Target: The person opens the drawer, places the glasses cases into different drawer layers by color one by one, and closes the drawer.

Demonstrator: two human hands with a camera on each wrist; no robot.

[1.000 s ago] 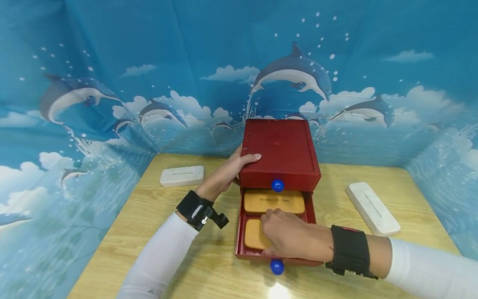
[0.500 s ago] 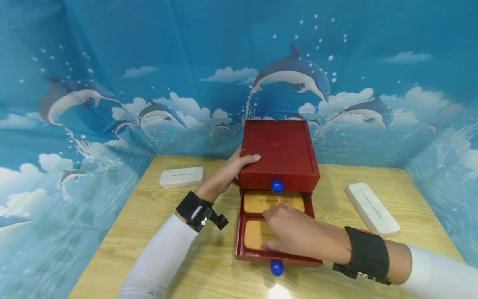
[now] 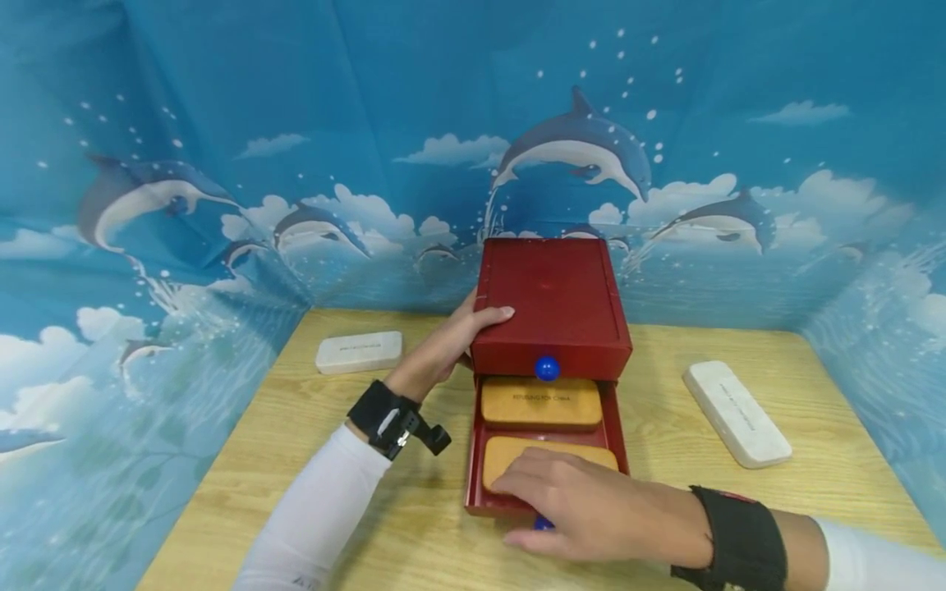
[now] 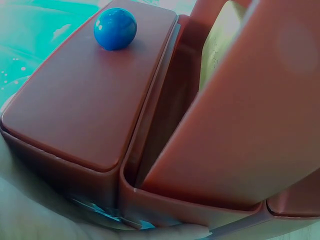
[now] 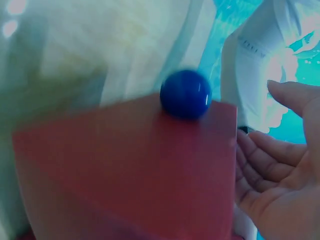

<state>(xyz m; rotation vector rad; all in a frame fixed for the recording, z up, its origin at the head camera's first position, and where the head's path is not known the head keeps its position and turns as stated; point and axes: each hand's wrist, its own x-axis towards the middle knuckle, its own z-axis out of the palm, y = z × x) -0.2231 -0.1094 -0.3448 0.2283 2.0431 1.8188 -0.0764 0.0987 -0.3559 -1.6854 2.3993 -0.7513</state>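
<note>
Left hand [image 3: 454, 332] grips cabinet [image 3: 550, 287] — right hand [image 3: 584, 509], unclenched, at drawer [image 3: 489, 504] — two orange cases [image 3: 541, 409] inside.

Stretched behind and along both sides of a pale wood-grain tabletop [image 3: 421, 517], a creased blue backdrop [image 3: 296, 57] printed with a sea scene. Pictured at centre, beyond the table's far edge, a large leaping dolphin [image 3: 580, 146] with a pale belly; spread to either side, a left dolphin [image 3: 158, 185] and a smaller right dolphin [image 3: 720, 220]. Banked low across the print, white clouds [image 3: 369, 212] above pale, rippling water [image 3: 399, 283]; scattered higher up, white dots [image 3: 628, 80]. Deep blue toward the top, lighter near the table. Lit softly in the head view; caught in the right wrist view, bright glints [image 5: 16, 6] against a pale blur.
</note>
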